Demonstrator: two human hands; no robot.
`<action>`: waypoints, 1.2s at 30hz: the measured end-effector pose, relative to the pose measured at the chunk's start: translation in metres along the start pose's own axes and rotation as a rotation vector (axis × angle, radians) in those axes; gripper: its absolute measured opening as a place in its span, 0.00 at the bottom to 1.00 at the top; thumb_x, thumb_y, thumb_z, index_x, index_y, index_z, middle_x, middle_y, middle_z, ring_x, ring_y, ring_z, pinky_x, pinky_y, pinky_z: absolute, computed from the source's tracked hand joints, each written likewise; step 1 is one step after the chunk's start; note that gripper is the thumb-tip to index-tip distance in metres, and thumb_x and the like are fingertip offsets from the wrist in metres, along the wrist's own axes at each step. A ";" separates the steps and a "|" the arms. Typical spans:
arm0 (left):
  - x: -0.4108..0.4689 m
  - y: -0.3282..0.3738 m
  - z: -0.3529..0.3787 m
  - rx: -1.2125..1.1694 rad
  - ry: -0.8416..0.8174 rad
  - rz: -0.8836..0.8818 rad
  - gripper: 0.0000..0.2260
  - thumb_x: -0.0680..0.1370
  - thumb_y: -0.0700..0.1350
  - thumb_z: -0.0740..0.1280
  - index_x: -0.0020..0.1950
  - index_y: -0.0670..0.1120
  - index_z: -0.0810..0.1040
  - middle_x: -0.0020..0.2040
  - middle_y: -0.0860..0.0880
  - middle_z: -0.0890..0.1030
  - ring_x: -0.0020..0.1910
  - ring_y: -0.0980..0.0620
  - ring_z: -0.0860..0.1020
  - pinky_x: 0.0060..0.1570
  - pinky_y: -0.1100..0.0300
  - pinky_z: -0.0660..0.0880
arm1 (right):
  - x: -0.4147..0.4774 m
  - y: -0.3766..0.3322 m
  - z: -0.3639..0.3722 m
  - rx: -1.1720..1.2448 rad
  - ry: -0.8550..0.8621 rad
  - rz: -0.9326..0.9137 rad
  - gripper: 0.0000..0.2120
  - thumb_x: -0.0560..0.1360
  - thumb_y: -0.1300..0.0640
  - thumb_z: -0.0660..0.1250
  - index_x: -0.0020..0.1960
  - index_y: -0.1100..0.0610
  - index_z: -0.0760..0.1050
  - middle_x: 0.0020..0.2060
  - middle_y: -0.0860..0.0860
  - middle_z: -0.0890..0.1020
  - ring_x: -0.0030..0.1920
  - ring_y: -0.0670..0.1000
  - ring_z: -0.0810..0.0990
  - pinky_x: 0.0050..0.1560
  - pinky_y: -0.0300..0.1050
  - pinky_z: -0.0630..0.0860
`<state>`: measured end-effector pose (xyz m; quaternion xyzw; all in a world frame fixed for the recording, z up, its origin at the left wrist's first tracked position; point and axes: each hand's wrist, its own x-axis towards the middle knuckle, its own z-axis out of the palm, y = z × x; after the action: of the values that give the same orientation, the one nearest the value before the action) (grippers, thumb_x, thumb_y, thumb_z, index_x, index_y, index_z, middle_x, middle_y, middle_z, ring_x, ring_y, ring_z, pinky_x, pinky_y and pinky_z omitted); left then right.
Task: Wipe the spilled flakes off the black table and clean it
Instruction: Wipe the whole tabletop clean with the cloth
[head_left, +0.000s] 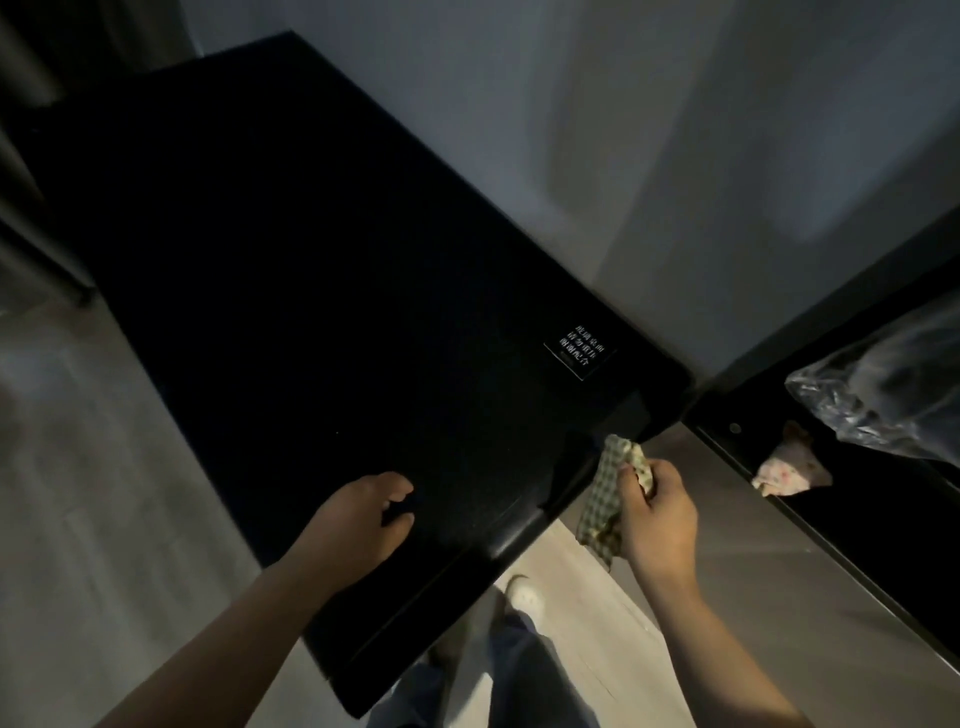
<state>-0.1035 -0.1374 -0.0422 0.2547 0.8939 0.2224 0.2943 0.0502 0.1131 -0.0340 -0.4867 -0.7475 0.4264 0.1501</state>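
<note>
Flakes seem gone from the desk (311, 260), though dimness may hide some; right hand (657, 519) pinches checked cloth (605, 499) beside its corner, left hand (358, 525) rests loose on top.

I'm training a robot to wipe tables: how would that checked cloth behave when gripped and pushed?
Probably floppy: the checked cloth bunches and droops below the right hand. Likely light: that hand alone holds it aloft. Pushed across the glossy black table, it may crumple unless pressed flat.
</note>
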 end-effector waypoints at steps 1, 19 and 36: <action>0.004 0.002 0.001 0.008 0.001 0.008 0.17 0.76 0.50 0.68 0.64 0.54 0.73 0.57 0.58 0.77 0.54 0.61 0.76 0.52 0.65 0.74 | 0.004 0.000 0.000 -0.002 0.001 0.006 0.05 0.80 0.54 0.63 0.51 0.56 0.73 0.37 0.48 0.79 0.38 0.47 0.78 0.40 0.50 0.77; 0.139 0.074 0.005 0.072 -0.006 0.090 0.21 0.77 0.46 0.67 0.70 0.44 0.70 0.65 0.46 0.74 0.62 0.47 0.73 0.59 0.58 0.71 | 0.154 0.003 0.024 -0.079 0.162 -0.007 0.16 0.81 0.57 0.58 0.67 0.62 0.68 0.53 0.62 0.80 0.52 0.63 0.80 0.45 0.48 0.73; 0.205 0.045 0.009 0.279 0.049 0.375 0.25 0.75 0.58 0.58 0.68 0.47 0.73 0.66 0.49 0.75 0.65 0.49 0.72 0.64 0.56 0.67 | 0.206 0.049 0.073 -0.294 0.251 -0.131 0.17 0.79 0.58 0.63 0.67 0.55 0.76 0.70 0.50 0.74 0.73 0.53 0.65 0.74 0.39 0.56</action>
<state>-0.2256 0.0198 -0.1084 0.4490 0.8599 0.1536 0.1879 -0.0666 0.2615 -0.1552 -0.5032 -0.8070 0.2382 0.1970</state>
